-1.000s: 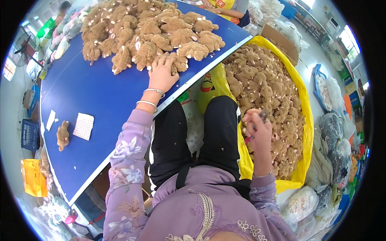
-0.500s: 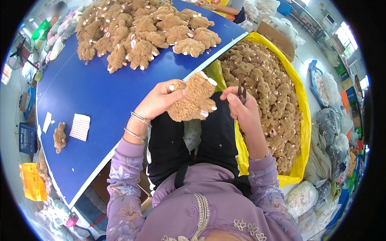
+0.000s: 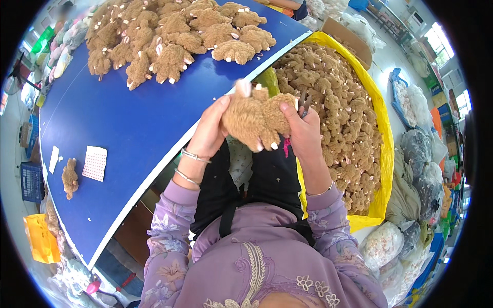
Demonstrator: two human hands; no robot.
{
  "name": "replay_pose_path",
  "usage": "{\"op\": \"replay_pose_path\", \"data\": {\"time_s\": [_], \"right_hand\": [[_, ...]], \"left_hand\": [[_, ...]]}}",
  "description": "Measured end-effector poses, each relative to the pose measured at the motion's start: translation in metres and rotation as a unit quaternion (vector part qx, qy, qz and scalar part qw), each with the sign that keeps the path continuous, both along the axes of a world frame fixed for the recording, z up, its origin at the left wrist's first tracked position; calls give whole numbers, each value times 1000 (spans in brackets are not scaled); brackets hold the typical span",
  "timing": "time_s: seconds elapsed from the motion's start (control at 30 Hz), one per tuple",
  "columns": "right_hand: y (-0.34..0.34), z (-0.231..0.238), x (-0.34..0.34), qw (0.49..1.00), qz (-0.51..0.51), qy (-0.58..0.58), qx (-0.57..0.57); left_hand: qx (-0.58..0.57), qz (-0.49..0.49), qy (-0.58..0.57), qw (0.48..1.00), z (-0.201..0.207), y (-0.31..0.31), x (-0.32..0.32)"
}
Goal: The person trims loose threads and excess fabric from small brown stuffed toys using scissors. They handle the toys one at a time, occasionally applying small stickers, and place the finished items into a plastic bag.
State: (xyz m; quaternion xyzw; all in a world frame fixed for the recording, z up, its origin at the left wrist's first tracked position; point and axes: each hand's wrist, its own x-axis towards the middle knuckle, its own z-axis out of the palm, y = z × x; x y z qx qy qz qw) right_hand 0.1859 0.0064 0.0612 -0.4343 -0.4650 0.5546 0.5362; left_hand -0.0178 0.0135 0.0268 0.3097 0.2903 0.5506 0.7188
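A brown plush animal piece (image 3: 251, 120) with small white tips hangs above my lap, held between both hands. My left hand (image 3: 209, 128) is closed on its left side, its fingers partly hidden behind the fur. On the other side, the thumb of my right hand (image 3: 304, 134) presses on the plush. Dark thread snips (image 3: 306, 102) stick up from that same right hand. A bright pink bit (image 3: 286, 147) shows below the plush by my right fingers; I cannot tell what it is.
Many similar plush pieces (image 3: 169, 61) lie heaped on the blue table (image 3: 138, 118). At my right stands a yellow bag (image 3: 387, 169) full of more. A printed sheet (image 3: 95, 163) and a small brown plush (image 3: 70, 178) lie at the table's left. A cardboard box (image 3: 349, 41) stands behind the bag.
My right hand has moved in and taken hold of the plush, keeping the snips. The plush has turned, and the pink bit has come into sight.
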Motion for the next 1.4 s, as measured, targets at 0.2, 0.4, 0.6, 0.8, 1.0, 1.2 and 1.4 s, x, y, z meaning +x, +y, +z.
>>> {"op": "replay_pose_path", "data": {"time_s": [0.2, 0.4, 0.6, 0.8, 1.0, 1.2, 1.4], "right_hand": [[-4, -2, 3, 999, -22, 40, 23], [-7, -17, 7, 998, -6, 61, -1], [-22, -23, -9, 999, 13, -16, 37], [-29, -11, 1, 991, 47, -76, 96], [-28, 2, 1, 953, 37, -242, 179], [-21, -9, 3, 982, -40, -164, 86], [-20, -18, 8, 985, -58, -120, 107]], "left_hand": [[6, -21, 33, 999, -31, -11, -2], [-3, 1, 3, 1000, -18, -31, 17], [-22, 84, -62, 994, -16, -31, 40], [-52, 88, -94, 990, -13, -35, 37], [-82, 77, -88, 990, -23, -35, 38], [10, 153, -40, 987, -25, -36, 49], [38, 187, -22, 981, -26, -36, 50]]}}
